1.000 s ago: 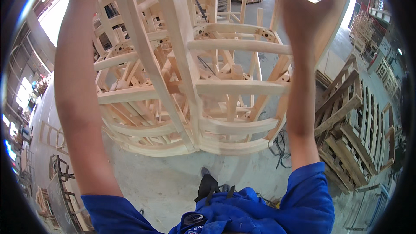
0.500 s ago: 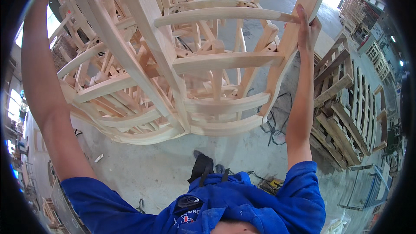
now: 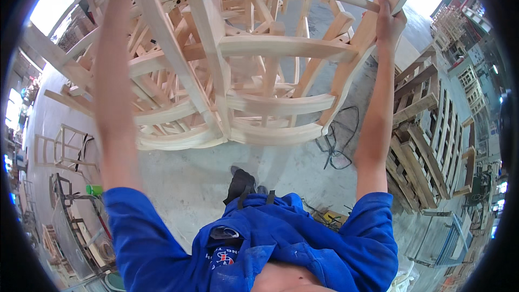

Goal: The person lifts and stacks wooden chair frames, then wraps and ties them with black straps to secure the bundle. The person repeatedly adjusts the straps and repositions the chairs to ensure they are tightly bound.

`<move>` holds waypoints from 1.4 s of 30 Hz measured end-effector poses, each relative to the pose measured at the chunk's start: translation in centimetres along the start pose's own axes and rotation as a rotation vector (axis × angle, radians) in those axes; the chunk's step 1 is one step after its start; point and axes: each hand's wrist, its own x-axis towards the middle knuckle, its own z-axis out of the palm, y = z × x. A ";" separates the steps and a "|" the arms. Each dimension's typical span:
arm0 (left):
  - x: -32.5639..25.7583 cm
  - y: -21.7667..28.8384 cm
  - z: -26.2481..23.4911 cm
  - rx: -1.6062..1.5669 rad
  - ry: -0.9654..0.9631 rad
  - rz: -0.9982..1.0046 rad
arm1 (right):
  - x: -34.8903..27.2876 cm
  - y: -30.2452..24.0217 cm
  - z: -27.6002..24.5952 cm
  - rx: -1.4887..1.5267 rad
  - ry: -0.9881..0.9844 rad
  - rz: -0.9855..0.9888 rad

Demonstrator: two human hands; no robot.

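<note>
Looking down through the head camera, I see the right hand (image 3: 388, 15) closed around the outer upright of a pale wooden chair frame (image 3: 286, 47), right beside the end of its upper crosspiece. That grip is narrow, holding the wood, with the arm stretched well forward. I cannot tell the left grip: the left forearm (image 3: 114, 92) runs blurred up past the top edge, and its hand is out of my sight. The held frame is ahead of the person, right of centre, its curved lower rails toward the body. A second chair frame (image 3: 173, 54) stands close against its left side, partly behind that forearm, and more wooden pieces crowd beyond both. On the grey floor (image 3: 184, 194), a dark cable (image 3: 336, 146) lies looped near the held frame's lower right corner. Farther right I have wooden pallets (image 3: 427, 135) stacked at a tilt; off to the left stands a slim wooden frame (image 3: 66, 148). Blue sleeves (image 3: 141, 238) cover the upper arms.
</note>
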 end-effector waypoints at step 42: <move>-12.6 0.5 -2.4 0.047 -0.029 -0.174 | -26.4 18.5 -6.5 -0.254 -0.054 0.251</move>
